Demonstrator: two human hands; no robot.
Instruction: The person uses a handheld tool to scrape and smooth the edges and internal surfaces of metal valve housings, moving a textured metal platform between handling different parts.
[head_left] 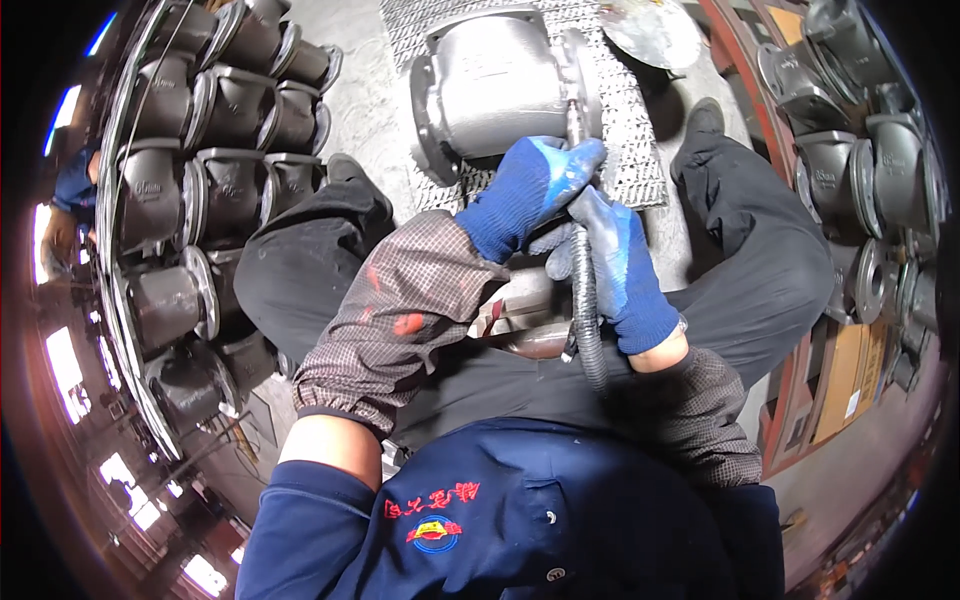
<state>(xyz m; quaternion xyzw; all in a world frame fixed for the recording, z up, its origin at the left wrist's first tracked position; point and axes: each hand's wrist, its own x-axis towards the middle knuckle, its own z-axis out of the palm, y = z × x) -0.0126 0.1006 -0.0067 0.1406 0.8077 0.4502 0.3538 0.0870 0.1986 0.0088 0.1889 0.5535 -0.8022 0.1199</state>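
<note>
A grey cast valve body [490, 85] with a round flange at each end lies before me on a textured metal mat. Blue gloves cover both hands, which are closed close together on a slim rod-like hand tool [574, 122]. My left hand [532, 190] wraps the tool nearer the casting, its thumb along the top. Just behind it, my right hand [612, 255] grips where a black ribbed hose [586, 320] runs back toward my lap. The tool's thin end points at the right flange [580, 80]; whether it touches cannot be seen. My gloves hide most of the tool's body.
Stacked grey flanged castings [235, 105] fill a rack on the left. More castings [830, 175] stand on the right beside a reddish metal frame [745, 70]. A round pale disc-topped object [655, 32] is beyond the mat [635, 150]. My legs flank the work. Another person [75, 195] is at far left.
</note>
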